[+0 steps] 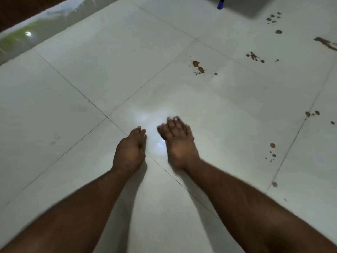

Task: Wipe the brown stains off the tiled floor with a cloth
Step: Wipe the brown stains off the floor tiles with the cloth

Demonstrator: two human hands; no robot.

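Reaching forward over the floor (127, 73), both bare arms stretch out side by side, hands near each other but apart. The left hand (130, 149) has its fingers held together and pointing ahead, relaxed, holding nothing. The right hand (177, 139) is spread a little wider, fingers straight and loosely fanned, also holding nothing; its outline is blurred. A bright glare on the tiles lies between the two hands.

Brown stains are all beyond or to the right of the right hand, none touching it. One cluster (198, 67) sits ahead of the right hand, well apart. More spots (254, 56) lie farther out to the right, with another group (273, 18) beyond them and a long smear (326, 42) at the right edge. Closer spots (272, 150) lie level with the right hand, off to its right, and a few more (312, 113) farther right.

A blue object (221, 3) shows far ahead at the top edge; I cannot tell what it is.
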